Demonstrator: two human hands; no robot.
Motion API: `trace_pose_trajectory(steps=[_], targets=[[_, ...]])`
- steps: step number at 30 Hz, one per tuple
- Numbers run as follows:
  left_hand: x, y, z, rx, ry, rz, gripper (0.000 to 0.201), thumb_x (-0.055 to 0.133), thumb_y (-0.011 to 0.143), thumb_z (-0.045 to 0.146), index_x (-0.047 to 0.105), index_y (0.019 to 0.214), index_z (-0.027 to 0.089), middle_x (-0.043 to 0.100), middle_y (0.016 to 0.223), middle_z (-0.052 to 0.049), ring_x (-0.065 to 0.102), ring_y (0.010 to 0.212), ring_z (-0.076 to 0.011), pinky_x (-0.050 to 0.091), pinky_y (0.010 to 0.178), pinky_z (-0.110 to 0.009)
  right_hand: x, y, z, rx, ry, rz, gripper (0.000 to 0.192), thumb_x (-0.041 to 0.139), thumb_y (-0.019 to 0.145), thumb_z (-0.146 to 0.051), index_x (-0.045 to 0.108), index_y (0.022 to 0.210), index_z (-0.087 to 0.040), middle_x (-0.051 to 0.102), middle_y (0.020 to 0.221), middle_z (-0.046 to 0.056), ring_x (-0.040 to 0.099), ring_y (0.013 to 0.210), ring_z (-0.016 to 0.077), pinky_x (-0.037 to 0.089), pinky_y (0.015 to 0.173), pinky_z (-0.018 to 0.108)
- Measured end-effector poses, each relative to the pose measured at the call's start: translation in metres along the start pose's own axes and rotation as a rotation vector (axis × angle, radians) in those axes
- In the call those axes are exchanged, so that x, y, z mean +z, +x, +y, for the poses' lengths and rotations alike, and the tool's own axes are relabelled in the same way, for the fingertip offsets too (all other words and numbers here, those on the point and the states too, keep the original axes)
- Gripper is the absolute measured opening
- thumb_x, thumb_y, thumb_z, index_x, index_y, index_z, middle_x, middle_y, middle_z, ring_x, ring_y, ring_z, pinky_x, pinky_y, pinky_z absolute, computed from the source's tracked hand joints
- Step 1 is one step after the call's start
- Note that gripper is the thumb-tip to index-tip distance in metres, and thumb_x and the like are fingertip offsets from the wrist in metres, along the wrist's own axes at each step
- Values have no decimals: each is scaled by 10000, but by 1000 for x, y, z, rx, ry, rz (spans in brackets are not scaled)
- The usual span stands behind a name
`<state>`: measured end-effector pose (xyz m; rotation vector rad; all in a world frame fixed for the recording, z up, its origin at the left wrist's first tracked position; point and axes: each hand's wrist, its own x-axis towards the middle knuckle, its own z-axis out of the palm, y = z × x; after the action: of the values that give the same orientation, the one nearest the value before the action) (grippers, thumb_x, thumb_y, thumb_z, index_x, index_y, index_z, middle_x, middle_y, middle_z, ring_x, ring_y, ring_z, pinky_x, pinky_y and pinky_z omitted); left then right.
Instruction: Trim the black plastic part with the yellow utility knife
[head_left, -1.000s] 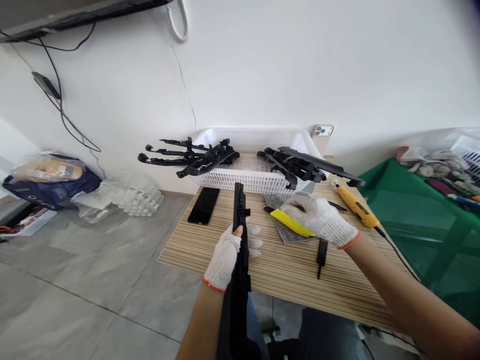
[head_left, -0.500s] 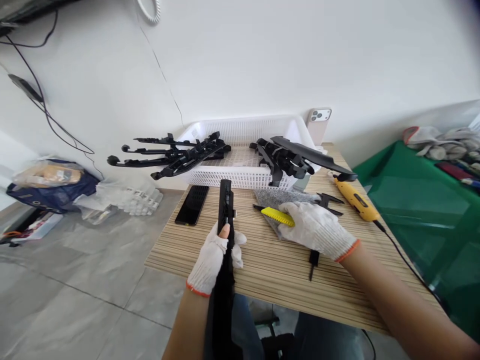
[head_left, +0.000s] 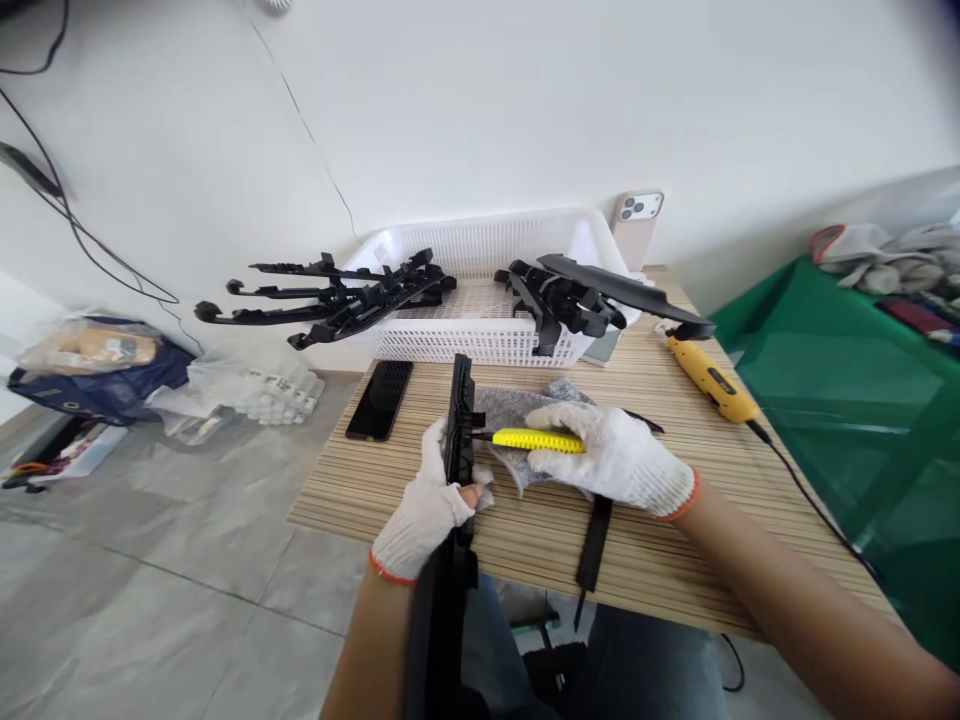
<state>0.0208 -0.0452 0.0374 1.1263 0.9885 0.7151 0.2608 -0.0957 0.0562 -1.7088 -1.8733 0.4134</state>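
My left hand [head_left: 427,500], in a white knit glove with the thumb tip bare, is closed round a long black plastic trim piece [head_left: 459,405] that stands steeply tilted in front of me. In my gloved right hand [head_left: 607,450] is a yellow utility knife [head_left: 536,440], pointing left. Its dark blade end meets the right edge of the trim piece, near a small tab; exact contact cannot be made out. Beneath the right hand lie a grey cloth [head_left: 499,405] and a black caliper [head_left: 594,545], partly hidden by the hand.
A white basket [head_left: 465,340] holds several black trim pieces [head_left: 375,300] jutting over its sides. A black phone [head_left: 380,400] lies at the left; another phone [head_left: 637,225] leans against the wall. A yellow corded tool [head_left: 712,378] rests at the table's right edge, beside a green-covered surface [head_left: 802,390] with gloves.
My right hand has brought the knife left to the trim piece's edge. The left thumb now sits lower on the piece. The caliper and cloth have shifted left, and the view has tilted slightly.
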Motion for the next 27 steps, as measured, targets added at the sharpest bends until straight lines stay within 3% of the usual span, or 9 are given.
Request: trace_pose_trajectory(steps=[5, 8, 10, 14, 17, 20, 24, 27], targets=[[7, 1, 3, 41, -161, 142, 831, 791, 540, 128, 415, 1262, 296, 655, 1205, -67, 657, 695, -127, 546, 568, -250, -16, 4, 9, 148, 8, -139, 366, 625, 825, -547, 742, 1030, -267, 745, 896, 8, 695, 798, 199, 512, 690, 299], [8, 2, 4, 74, -199, 191, 792, 779, 541, 121, 453, 1239, 301, 660, 1227, -57, 659, 716, -122, 551, 593, -242, -29, 6, 19, 169, -6, -301, 342, 590, 843, -552, 762, 925, -269, 728, 788, 5, 666, 707, 184, 486, 638, 290], [7, 2, 4, 79, -209, 201, 746, 775, 552, 113, 503, 1224, 288, 671, 1216, -55, 673, 763, -138, 561, 615, -240, -35, 8, 26, 246, -85, -342, 340, 588, 838, -566, 764, 872, -278, 711, 721, 6, 649, 656, 189, 457, 578, 288], [8, -2, 5, 68, -215, 165, 591, 784, 629, 163, 596, 1183, 244, 684, 1222, -73, 702, 929, -196, 606, 741, -279, -37, 7, 32, 405, -169, -145, 381, 614, 804, -587, 765, 982, -285, 727, 773, 30, 666, 706, 237, 440, 545, 303], [10, -5, 8, 46, -169, 128, 573, 789, 677, 230, 602, 1219, 232, 674, 1256, -88, 718, 939, -222, 624, 703, -282, -30, 3, 23, 221, 114, -145, 418, 593, 822, -570, 744, 1033, -242, 743, 894, 36, 681, 801, 216, 513, 670, 306], [12, -8, 10, 9, -124, 123, 704, 783, 696, 258, 529, 1353, 244, 686, 1238, -98, 730, 786, -205, 594, 536, -252, -15, 1, 6, 85, 303, -216, 398, 601, 835, -542, 732, 1030, -221, 740, 887, 20, 675, 758, 172, 531, 689, 279], [13, -7, 10, -12, -172, 114, 827, 795, 687, 298, 452, 1436, 222, 737, 1098, -103, 713, 667, -191, 553, 482, -243, 4, 0, -10, 63, 129, -103, 326, 610, 868, -489, 735, 1069, -266, 751, 985, 11, 696, 845, 185, 542, 772, 303], [10, -7, 8, 1, -158, 21, 862, 812, 689, 348, 425, 1450, 232, 691, 1237, -144, 724, 725, -206, 570, 548, -265, 9, 0, -9, 102, -16, 14, 344, 590, 890, -516, 736, 1098, -284, 752, 1049, 21, 708, 911, 221, 557, 807, 345]])
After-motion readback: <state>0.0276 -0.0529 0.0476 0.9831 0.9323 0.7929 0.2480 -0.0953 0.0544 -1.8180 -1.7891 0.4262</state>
